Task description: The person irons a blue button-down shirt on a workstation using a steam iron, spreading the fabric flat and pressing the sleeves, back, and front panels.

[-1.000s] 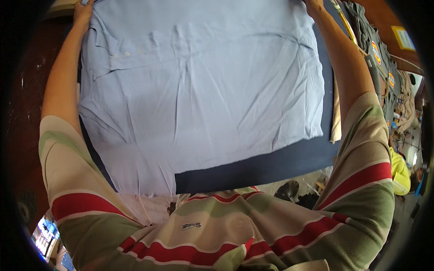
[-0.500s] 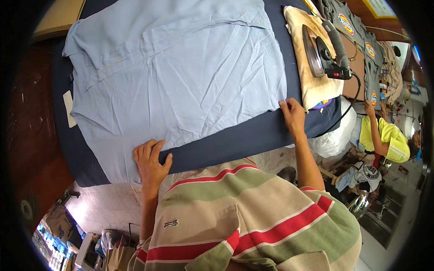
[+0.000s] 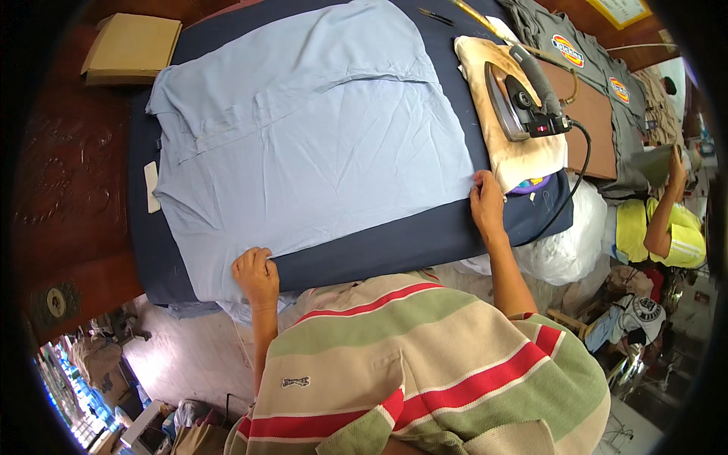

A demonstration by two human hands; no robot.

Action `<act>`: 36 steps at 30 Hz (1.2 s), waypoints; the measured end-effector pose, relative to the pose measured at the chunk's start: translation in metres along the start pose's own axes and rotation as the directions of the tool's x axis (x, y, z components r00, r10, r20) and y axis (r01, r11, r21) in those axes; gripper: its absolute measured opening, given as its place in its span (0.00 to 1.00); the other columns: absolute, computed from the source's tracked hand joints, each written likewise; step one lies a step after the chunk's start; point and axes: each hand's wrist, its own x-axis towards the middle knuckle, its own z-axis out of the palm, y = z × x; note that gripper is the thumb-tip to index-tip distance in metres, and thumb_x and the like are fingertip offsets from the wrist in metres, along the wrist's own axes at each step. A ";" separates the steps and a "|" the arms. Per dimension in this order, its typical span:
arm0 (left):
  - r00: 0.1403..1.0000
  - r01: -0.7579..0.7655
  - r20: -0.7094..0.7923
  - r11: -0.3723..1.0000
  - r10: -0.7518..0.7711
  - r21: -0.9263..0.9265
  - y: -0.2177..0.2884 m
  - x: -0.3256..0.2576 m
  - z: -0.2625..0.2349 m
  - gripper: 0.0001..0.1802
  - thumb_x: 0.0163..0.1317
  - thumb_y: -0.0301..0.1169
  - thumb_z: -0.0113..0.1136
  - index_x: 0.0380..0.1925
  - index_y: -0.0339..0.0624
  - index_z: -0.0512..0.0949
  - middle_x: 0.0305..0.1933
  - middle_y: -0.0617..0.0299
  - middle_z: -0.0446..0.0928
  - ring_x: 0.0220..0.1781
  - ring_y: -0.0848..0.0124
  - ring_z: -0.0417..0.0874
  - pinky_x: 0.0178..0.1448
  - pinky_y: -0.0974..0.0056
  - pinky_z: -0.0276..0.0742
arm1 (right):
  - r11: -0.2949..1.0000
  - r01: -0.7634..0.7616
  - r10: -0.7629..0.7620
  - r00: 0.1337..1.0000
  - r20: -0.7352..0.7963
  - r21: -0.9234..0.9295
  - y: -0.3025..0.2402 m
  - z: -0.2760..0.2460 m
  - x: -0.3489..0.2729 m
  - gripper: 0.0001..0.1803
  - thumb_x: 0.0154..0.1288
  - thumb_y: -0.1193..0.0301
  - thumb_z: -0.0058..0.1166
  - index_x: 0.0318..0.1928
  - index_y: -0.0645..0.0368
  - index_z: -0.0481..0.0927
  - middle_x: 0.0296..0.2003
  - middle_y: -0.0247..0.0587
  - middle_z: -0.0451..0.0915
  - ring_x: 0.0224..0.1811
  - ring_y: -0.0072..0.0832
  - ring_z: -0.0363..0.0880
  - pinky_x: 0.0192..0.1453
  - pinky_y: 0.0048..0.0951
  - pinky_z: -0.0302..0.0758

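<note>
left hand point(image 3: 257, 274): fingers curled, pinching the near left corner of the light blue shirt point(image 3: 318, 152). right hand point(image 3: 487, 203): fingers pressed together, tips gripping the shirt's near right corner at the hem. the shirt lay flat, face down, on the dark blue pad point(image 3: 379, 246), collar end to the left, one sleeve folded across the far side. right of the shirt, an iron point(image 3: 522, 98) stood on a stained cloth point(image 3: 523, 155), its cord point(image 3: 578, 174) dropping over the pad's right edge. a cardboard box point(image 3: 130, 49) sat far left.
</note>
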 end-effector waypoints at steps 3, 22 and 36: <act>0.999 0.044 -0.019 0.999 -0.044 0.008 0.002 -0.007 -0.008 0.11 0.46 0.28 0.55 0.33 0.45 0.77 0.39 0.62 0.76 0.46 0.65 0.73 0.56 0.57 0.61 | 0.981 0.192 -0.190 0.975 -0.117 0.011 -0.022 0.007 0.029 0.15 0.53 0.75 0.53 0.43 0.62 0.70 0.42 0.49 0.73 0.47 0.46 0.70 0.52 0.40 0.65; 0.534 0.830 0.005 0.525 -0.846 0.187 -0.156 0.087 -0.031 0.17 0.64 0.44 0.45 0.39 0.42 0.73 0.44 0.47 0.75 0.45 0.51 0.77 0.50 0.50 0.72 | 0.805 0.373 -0.278 0.924 0.263 -0.461 -0.080 0.100 0.182 0.34 0.64 0.44 0.38 0.67 0.39 0.55 0.69 0.43 0.50 0.72 0.45 0.44 0.68 0.58 0.41; 0.557 0.815 0.234 0.469 -0.797 -0.340 -0.317 0.168 -0.036 0.13 0.41 0.27 0.65 0.29 0.35 0.76 0.29 0.48 0.79 0.35 0.58 0.82 0.40 0.58 0.76 | 0.797 0.420 -0.333 0.905 0.266 -0.433 -0.089 0.107 0.180 0.33 0.64 0.46 0.40 0.67 0.39 0.56 0.69 0.43 0.51 0.71 0.44 0.45 0.68 0.56 0.43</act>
